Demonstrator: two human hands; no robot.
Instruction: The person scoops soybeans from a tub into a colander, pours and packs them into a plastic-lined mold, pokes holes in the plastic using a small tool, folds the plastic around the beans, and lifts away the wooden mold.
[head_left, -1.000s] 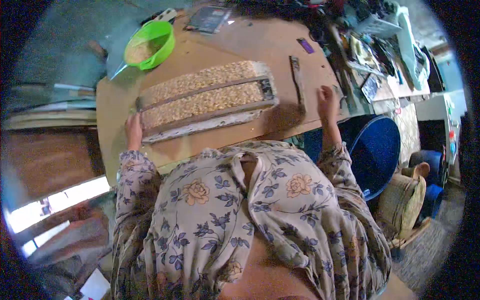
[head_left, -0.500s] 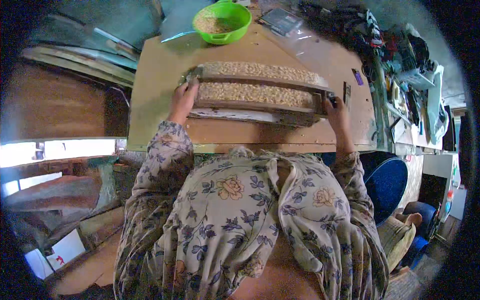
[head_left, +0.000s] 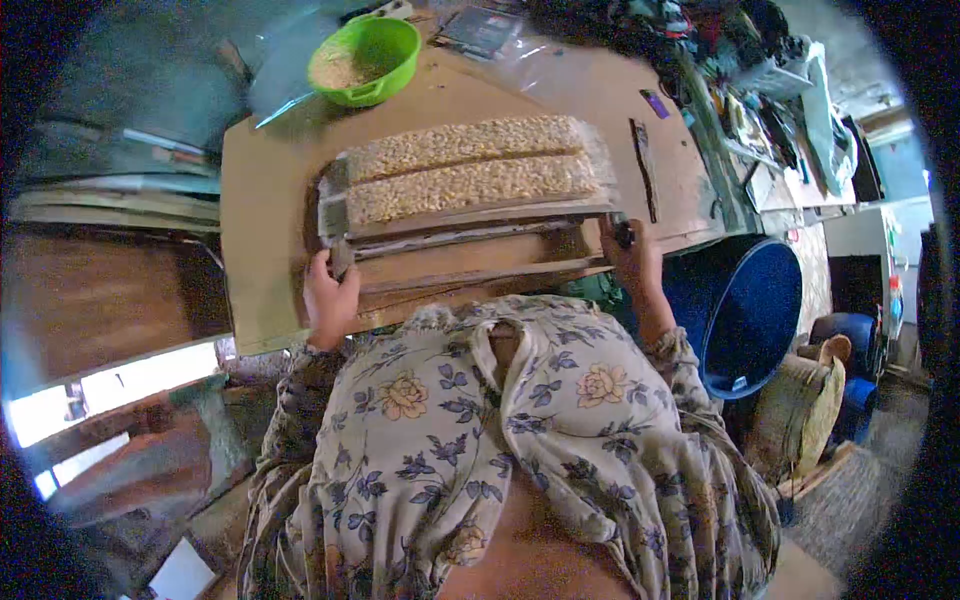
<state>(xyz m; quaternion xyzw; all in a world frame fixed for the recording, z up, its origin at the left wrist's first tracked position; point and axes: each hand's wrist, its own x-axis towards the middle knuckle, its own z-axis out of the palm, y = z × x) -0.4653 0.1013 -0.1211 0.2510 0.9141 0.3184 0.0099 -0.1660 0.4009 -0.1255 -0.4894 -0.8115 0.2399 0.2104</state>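
Note:
Two long blocks of pale grains (head_left: 470, 175) lie side by side on a board near the middle of the tabletop. A long wooden frame (head_left: 480, 270) is off the blocks, on the side nearer my body. My left hand (head_left: 332, 290) grips its left end, the thumb and fingers closed round it. At the right end my right hand (head_left: 632, 262) is closed on the frame by a dark knob. Through the frame's opening the brown tabletop shows.
A green bowl (head_left: 365, 60) with loose grains stands at the back left of the table (head_left: 270, 290). A dark strip (head_left: 644, 170) and a purple object (head_left: 655, 103) lie at the right. A blue barrel (head_left: 745, 315) stands beside the table's right front edge.
Both hands first took hold of the frame's ends. The frame has since come off the two grain blocks and moved toward my body, leaving the blocks uncovered on the board.

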